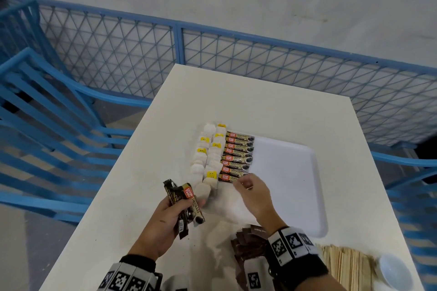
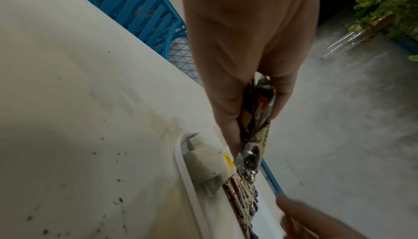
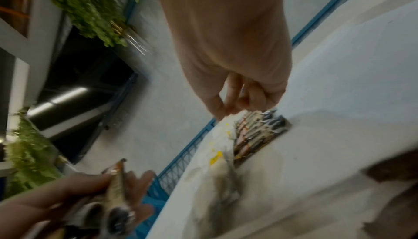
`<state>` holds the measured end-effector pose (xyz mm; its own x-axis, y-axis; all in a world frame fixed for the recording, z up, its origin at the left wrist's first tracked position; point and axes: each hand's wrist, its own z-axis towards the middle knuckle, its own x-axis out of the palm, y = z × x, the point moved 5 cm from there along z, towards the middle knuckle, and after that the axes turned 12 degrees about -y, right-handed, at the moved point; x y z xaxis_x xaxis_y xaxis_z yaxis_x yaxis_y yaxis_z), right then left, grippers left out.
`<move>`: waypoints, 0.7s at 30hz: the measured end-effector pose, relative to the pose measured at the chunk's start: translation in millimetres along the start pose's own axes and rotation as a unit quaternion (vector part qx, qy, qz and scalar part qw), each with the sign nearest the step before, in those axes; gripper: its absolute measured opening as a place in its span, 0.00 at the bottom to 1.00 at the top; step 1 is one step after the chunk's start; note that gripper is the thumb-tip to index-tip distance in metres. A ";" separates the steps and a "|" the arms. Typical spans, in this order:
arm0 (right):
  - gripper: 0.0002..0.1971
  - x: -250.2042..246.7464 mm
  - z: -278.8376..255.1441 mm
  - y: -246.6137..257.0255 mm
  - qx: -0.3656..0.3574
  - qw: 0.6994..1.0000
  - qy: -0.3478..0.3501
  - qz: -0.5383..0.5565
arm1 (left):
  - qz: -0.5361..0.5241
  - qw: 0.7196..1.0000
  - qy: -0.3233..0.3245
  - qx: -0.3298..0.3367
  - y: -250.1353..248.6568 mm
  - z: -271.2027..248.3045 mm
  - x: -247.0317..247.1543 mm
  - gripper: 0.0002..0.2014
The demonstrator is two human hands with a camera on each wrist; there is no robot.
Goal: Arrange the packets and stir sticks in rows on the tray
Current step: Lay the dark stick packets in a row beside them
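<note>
1. Nearest, at the table's point(image 1: 146, 172) front edge, a pile of dark brown packets point(image 1: 248, 245) lies beside a bundle of wooden stir sticks point(image 1: 343, 264), their long axes running roughly away from the person; a small white bowl point(image 1: 392, 271) sits just right of the sticks.
2. Next, the left hand point(image 1: 163, 222) grips a fanned bunch of coffee granule packets point(image 1: 186, 205), fingers and thumb curled round them (the left wrist view shows the pinch edge-on). Their long axes point up and away from the person, tilted slightly left.
3. Just beyond, the right hand point(image 1: 255, 194) hovers over the near left part of the white tray point(image 1: 307, 191) with its fingers loosely curled; the fingertips sit at the right end of the nearest granule packet, but whether they pinch it I cannot tell.
4. On the tray, a column of granule packets point(image 1: 237, 156) lies stacked edge to edge, each packet's long axis running left to right, the column itself running away from the person.
5. Left of that column, two columns of white sachets point(image 1: 208, 156), some with yellow tags, run the same way along the tray's left side.
6. Farthest, blue chairs point(image 1: 47, 101) and a blue mesh fence point(image 1: 236, 59) stand past the table.
</note>
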<state>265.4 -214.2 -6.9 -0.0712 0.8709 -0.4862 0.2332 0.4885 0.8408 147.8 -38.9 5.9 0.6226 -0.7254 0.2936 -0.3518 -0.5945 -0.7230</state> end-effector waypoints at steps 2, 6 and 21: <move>0.07 10.9 -21.1 15.9 -0.037 0.991 0.127 -0.028 | -0.018 1.000 0.004 0.002 -1.1 -1.3 2.9 0.10; 0.09 25.1 -52.5 29.2 -0.049 0.957 0.285 -0.027 | -0.057 0.998 0.008 -0.004 -1.6 -2.8 6.6 0.10; 0.05 -3.6 -31.9 -1.4 0.101 0.963 0.129 0.214 | -0.032 0.999 -0.037 -0.005 4.1 2.6 -10.3 0.05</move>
<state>234.4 -216.3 1.2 -0.1599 0.9871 -0.0087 0.4761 0.0848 0.8753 141.7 -33.0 -1.7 0.6943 -0.6577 0.2921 -0.3162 -0.6435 -0.6971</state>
